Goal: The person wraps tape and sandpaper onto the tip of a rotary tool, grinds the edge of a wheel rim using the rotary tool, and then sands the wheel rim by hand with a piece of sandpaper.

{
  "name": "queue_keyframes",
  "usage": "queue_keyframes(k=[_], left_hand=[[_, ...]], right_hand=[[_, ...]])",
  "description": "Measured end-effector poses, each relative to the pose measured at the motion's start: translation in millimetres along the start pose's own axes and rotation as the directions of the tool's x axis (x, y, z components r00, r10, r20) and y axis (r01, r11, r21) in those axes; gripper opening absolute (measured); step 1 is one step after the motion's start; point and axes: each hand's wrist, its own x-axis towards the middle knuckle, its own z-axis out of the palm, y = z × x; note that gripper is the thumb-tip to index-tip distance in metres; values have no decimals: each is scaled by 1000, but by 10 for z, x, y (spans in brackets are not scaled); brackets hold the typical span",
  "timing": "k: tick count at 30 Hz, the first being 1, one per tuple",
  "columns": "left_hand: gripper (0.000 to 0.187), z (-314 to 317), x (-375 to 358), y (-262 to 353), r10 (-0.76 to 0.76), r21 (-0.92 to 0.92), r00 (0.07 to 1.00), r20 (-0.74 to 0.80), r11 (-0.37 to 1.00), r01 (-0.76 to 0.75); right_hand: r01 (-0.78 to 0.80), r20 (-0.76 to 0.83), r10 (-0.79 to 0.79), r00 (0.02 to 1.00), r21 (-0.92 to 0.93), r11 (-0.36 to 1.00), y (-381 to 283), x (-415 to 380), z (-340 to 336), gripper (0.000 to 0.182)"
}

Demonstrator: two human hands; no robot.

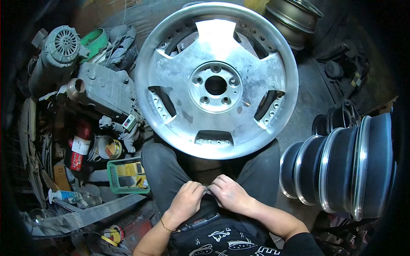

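Note:
My left hand [187, 199] and my right hand [229, 195] meet above my lap, fingers curled in and fingertips almost touching. A small greyish piece [207, 191] shows between them, pinched from both sides; its kind is too small to make out. Just beyond my hands, a large silver alloy wheel [171, 70] stands face up toward me near my knees, with a round centre bore and several bolt holes. Its metal face has dull smudges. Below my hands, a dark slim power tool [200, 222] lies across my lap.
Several wheel rims [326, 170] with bright lips stand in a row at the right. A green basket [114, 190] of yellow and dark pieces sits by my left knee. Further left are a grey motor [60, 53], a metal housing [104, 89] and a red bottle [81, 138].

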Motion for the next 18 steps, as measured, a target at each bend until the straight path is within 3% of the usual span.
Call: queue_keyframes(k=[2,5,15,18], left_hand=[[19,34,-2,6,-28,-84,999,-46,996,24],[22,-35,-33,1,-41,-64,998,-48,997,37],[17,57,-5,-23,-15,-18,999,-33,1000,14],[15,84,-3,-53,-109,-41,992,70,993,112]], right_hand=[[-6,-73,11,997,65,998,11,-11,-9,22],[35,-135,-25,991,70,997,-33,65,-12,21],[7,-85,-5,996,17,1000,16,12,55,18],[4,-41,-4,999,-4,1000,30,-3,89,16]])
